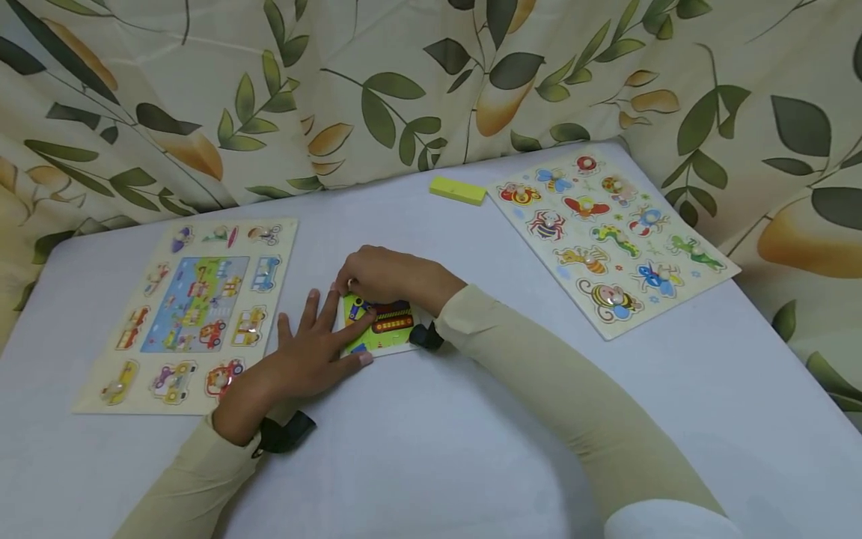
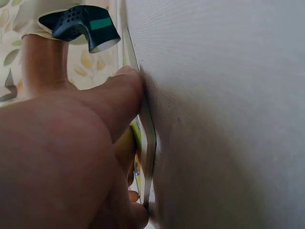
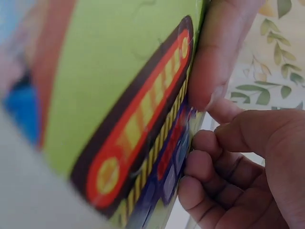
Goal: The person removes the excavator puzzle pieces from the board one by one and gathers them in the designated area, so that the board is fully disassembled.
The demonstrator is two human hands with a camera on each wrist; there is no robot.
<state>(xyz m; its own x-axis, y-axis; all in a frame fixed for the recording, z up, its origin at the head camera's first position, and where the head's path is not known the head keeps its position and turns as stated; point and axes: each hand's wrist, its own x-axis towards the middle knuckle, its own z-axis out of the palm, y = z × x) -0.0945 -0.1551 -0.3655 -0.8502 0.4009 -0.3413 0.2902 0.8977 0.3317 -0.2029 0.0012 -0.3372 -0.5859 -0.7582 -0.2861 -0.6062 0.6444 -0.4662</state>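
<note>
A small green picture board (image 1: 396, 341), printed with a dark tracked vehicle, lies flat on the table between both hands. My left hand (image 1: 303, 367) is spread from its left side, the index finger laid across the print. In the left wrist view the left thumb (image 2: 125, 95) rests along the board's pale edge. From the right, my right hand (image 1: 387, 273) reaches over to the far left corner. Its thumb and curled fingers (image 3: 198, 164) meet at the board's edge in the right wrist view; I cannot tell whether a loose piece is pinched there.
At the left stands a wooden vehicle puzzle board (image 1: 97, 393), its near right corner under the left wrist. An insect puzzle board (image 1: 707, 288) lies at the right, a yellow block (image 1: 458, 190) by its far corner. Behind the white-covered table (image 1: 431, 449) hangs a leaf-patterned curtain (image 1: 390, 45).
</note>
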